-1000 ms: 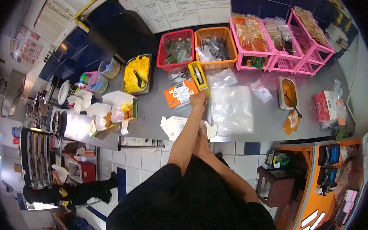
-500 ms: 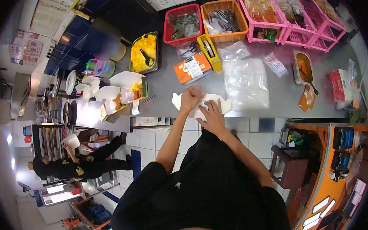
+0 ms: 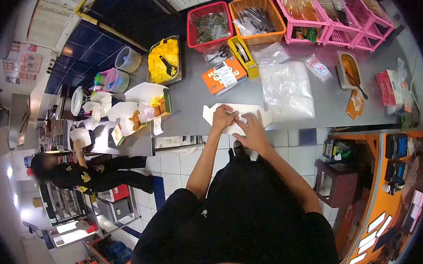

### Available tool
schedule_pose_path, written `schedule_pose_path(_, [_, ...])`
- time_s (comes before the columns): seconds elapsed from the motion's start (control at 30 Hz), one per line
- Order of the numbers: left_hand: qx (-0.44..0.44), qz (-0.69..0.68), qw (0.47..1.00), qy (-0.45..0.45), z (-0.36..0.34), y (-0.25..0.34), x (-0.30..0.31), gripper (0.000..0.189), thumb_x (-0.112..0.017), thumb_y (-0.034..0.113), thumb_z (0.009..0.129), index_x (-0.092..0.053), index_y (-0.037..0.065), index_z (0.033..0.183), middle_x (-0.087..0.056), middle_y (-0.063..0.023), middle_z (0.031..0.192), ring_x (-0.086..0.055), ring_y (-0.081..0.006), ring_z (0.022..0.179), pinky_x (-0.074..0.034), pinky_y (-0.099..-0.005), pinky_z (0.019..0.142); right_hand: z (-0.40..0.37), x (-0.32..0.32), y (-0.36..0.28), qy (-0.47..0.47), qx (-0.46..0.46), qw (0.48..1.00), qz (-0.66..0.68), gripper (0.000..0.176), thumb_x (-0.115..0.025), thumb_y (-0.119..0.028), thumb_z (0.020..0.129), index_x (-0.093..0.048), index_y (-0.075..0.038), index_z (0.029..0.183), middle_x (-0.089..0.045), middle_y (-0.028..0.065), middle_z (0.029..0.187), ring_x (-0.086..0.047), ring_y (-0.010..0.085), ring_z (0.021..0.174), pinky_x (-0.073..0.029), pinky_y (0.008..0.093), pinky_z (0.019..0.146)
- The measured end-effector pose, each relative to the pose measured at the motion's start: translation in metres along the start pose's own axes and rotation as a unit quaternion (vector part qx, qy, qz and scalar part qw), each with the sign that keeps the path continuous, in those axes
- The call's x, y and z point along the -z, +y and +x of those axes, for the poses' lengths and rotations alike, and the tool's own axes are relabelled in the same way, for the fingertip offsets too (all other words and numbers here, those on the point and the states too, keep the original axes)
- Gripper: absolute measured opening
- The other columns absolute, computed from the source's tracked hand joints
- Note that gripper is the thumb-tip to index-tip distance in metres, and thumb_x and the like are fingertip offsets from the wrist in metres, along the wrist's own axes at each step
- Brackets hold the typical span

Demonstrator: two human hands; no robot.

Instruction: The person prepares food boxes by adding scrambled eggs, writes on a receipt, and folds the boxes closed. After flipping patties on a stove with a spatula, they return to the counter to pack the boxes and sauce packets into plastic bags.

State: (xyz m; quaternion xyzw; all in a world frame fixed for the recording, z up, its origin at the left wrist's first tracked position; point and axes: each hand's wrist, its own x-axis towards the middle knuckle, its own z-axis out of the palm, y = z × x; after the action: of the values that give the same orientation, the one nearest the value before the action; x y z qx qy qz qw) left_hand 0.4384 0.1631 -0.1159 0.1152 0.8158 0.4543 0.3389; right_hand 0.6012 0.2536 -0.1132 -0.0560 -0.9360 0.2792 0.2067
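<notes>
Both hands rest on a white paper box [image 3: 211, 114] that lies flat at the near edge of the bench [image 3: 189, 99], right in front of the person. The box's long axis runs left to right along the bench edge, and its two ends stick out on either side of the hands.

The left hand [image 3: 224, 117] sits on the left half of the box with its fingers bent down onto the top. I cannot tell whether its grip pinches anything or only presses. The right hand [image 3: 250, 129] lies just beside it, open, with fingers spread flat over the middle and right part of the box. The two hands nearly touch over the middle of the box, so neither is clearly nearer to it.

Beyond the box, further from the person, lie an orange carton [image 3: 223, 75], a yellow tape dispenser [image 3: 242, 56] and a stack of clear plastic bags [image 3: 289, 88], all out of contact with the hands.
</notes>
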Motion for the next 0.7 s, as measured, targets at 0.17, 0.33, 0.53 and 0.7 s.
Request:
schedule_pose_path(0.17, [-0.029, -0.013, 0.999, -0.023, -0.006, 0.012, 0.003, 0.031, -0.077, 0.012, 0.080, -0.052, 0.000, 0.093, -0.067, -0.0094, 0.069, -0.056, -0.0096, 0.051, -0.044, -0.0235, 0.044, 0.001, -0.001, -0.003, 0.008, 0.005, 1.000, -0.022, 0.055, -0.067, -0.045, 0.082, -0.060, -0.011, 0.125, -0.052, 0.0149, 0.121, -0.044, 0.0336, 0.122, -0.016, 0.0598, 0.115])
schedule_pose_path(0.33, [-0.111, -0.099, 0.989, -0.014, -0.022, 0.062, 0.011, 0.025, -0.075, 0.012, 0.079, -0.054, 0.001, 0.087, -0.068, -0.0108, 0.069, -0.066, -0.0139, 0.061, -0.049, -0.0267, 0.052, -0.001, -0.002, -0.004, 0.008, -0.007, 1.000, -0.019, 0.054, -0.068, -0.045, 0.081, -0.061, -0.012, 0.123, -0.052, 0.0137, 0.120, -0.044, 0.0325, 0.123, -0.017, 0.0601, 0.114])
schedule_pose_path(0.53, [-0.068, 0.058, 0.996, 0.002, 0.001, 0.018, -0.013, 0.027, -0.077, 0.016, 0.076, -0.054, 0.004, 0.083, -0.069, -0.0133, 0.072, -0.068, -0.0211, 0.060, -0.053, -0.0326, 0.061, -0.001, -0.007, -0.003, 0.019, -0.002, 0.999, -0.046, 0.051, -0.067, -0.047, 0.082, -0.062, -0.011, 0.119, -0.051, 0.0132, 0.123, -0.043, 0.0320, 0.126, -0.017, 0.0604, 0.115])
schedule_pose_path(0.7, [-0.099, 0.180, 0.977, 0.059, 0.009, 0.016, -0.016, 0.028, -0.077, 0.026, 0.076, -0.059, 0.004, 0.080, -0.067, -0.0114, 0.063, -0.068, -0.0285, 0.064, -0.053, -0.0376, 0.067, -0.003, -0.008, -0.004, 0.001, -0.014, 0.999, -0.049, 0.052, -0.066, -0.048, 0.083, -0.063, -0.012, 0.120, -0.052, 0.0137, 0.122, -0.043, 0.0323, 0.126, -0.017, 0.0603, 0.115])
